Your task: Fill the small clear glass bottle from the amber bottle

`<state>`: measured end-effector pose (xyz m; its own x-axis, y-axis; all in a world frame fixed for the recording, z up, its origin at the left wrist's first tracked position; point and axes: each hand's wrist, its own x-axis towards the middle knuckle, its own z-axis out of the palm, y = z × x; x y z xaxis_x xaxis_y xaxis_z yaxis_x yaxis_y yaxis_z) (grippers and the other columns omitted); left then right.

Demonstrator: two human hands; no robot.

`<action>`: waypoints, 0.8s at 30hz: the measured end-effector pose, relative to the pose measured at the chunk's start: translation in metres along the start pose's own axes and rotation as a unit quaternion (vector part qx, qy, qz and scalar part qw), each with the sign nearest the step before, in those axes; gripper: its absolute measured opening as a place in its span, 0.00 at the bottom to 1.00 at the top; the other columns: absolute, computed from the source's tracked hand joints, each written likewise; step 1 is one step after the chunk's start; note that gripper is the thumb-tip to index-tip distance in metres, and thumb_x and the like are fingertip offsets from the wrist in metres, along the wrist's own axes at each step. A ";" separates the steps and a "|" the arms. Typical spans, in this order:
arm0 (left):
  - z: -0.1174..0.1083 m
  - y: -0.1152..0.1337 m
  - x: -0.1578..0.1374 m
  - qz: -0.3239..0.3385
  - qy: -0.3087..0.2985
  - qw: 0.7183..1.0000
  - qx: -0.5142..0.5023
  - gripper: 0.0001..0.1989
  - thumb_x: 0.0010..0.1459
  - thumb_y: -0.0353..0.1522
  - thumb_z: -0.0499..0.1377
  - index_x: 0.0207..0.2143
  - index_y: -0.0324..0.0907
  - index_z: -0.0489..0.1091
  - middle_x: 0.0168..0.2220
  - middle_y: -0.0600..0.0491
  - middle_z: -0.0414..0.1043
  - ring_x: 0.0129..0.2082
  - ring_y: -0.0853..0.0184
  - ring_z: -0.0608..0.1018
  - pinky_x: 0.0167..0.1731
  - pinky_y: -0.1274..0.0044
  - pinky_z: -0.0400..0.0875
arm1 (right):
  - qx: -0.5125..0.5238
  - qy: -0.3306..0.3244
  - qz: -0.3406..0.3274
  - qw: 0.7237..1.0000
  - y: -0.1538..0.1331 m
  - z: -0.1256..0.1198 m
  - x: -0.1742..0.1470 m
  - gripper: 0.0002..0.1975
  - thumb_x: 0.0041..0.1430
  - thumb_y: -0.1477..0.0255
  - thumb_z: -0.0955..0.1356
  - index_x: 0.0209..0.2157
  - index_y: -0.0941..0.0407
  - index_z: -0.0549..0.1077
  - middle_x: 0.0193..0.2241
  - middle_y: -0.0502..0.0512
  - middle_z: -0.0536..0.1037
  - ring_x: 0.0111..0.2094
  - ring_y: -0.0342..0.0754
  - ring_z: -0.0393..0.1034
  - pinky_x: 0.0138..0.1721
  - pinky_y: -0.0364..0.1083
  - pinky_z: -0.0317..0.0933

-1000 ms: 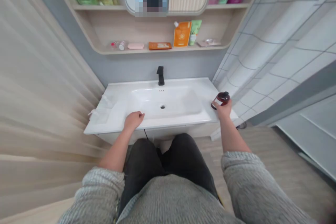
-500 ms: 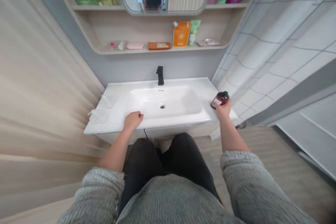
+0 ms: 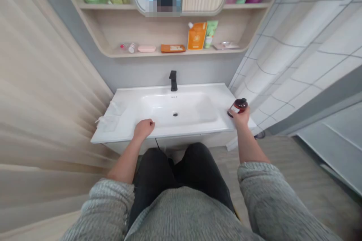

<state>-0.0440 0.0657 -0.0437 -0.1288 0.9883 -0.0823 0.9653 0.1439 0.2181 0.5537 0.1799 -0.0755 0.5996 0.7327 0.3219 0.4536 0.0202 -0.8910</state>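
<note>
My right hand [image 3: 242,117] is wrapped round a dark brown bottle [image 3: 239,105] with a black cap and a white label. The bottle is at the right end of the white countertop [image 3: 127,135], leaning slightly. Whether its base touches the counter is hard to tell. My left hand [image 3: 143,128] is closed in a fist at the front left rim of the white sink [image 3: 195,115]. A small dark spot shows at its curled fingers; anything inside is hidden. Behind the basin stands a black faucet [image 3: 173,81].
Clear plastic items [image 3: 109,123] lie on the counter's left end. Above, a shelf [image 3: 141,54] carries an orange pouch [image 3: 197,37], a green tube [image 3: 210,34], an orange packet [image 3: 172,48] and a pink case [image 3: 146,48]. Curtains [image 3: 42,83] hang at left; a tiled wall [image 3: 311,67] bounds the right.
The view has shifted very slightly. Both hands and the bottle stay practically where they were.
</note>
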 end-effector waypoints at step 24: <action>-0.052 -0.115 -0.074 -0.193 0.493 0.838 -0.137 0.42 0.65 0.43 0.73 0.72 0.37 0.59 0.69 0.37 0.68 0.70 0.49 0.72 0.73 0.58 0.67 | -0.013 0.003 -0.007 1.000 0.000 -0.001 0.000 0.40 0.44 0.53 0.82 0.55 0.52 0.69 0.52 0.62 0.81 0.50 0.61 0.78 0.60 0.63 0.72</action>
<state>-0.1570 -0.0208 -0.0117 -0.6740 0.4092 0.6150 0.7379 0.3349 0.5859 0.5542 0.1797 -0.0750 0.5962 0.7289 0.3366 0.4798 0.0128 -0.8773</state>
